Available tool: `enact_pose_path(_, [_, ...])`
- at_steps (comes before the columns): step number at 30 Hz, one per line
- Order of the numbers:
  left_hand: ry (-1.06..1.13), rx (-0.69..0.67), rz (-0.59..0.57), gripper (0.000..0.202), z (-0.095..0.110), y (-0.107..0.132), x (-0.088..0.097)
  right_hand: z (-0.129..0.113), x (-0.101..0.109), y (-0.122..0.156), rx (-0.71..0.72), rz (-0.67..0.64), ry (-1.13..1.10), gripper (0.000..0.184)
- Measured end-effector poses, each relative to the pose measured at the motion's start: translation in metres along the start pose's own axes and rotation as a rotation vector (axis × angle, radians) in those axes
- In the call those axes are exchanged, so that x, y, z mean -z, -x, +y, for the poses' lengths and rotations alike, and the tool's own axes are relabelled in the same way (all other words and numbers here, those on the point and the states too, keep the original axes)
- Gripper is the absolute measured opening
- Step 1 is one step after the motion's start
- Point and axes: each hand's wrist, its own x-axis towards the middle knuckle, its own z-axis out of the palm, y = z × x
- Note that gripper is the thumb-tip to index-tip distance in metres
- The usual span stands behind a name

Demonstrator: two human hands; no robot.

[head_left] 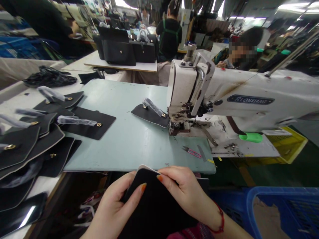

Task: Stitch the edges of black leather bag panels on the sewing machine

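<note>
Both of my hands grip a black leather panel (149, 202) with a pale cut edge, held low in front of me at the table's near edge. My left hand (122, 202) pinches its left side near the rounded corner, thumb on top. With thumb and fingers, my right hand (184, 186) pinches the top edge just right of that corner. Beyond them, a black flap piece with a plastic-wrapped handle (149, 114) lies against the foot of the sewing machine (189, 86). The panel's lower part runs out of view.
Black pieces with wrapped handles (82, 122) lie piled at left on the pale green tabletop (119, 96) and beside it. Thread snips (191, 152) lie near the machine. A blue crate (251, 205) stands at lower right. Several people work behind, one in a green apron (171, 33).
</note>
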Motion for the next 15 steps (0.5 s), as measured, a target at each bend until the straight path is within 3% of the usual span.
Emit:
enact_pose_path(7, [0.126, 0.018, -0.008, 0.020, 0.0007, 0.0004, 0.0024, 0.0076, 0.0024, 0.0034, -0.027, 0.054, -0.014, 0.028])
enact_pose_path(15, [0.082, -0.122, 0.008, 0.019, 0.0014, -0.0035, 0.0032, 0.0046, 0.0036, 0.0024, 0.035, 0.069, -0.094, 0.024])
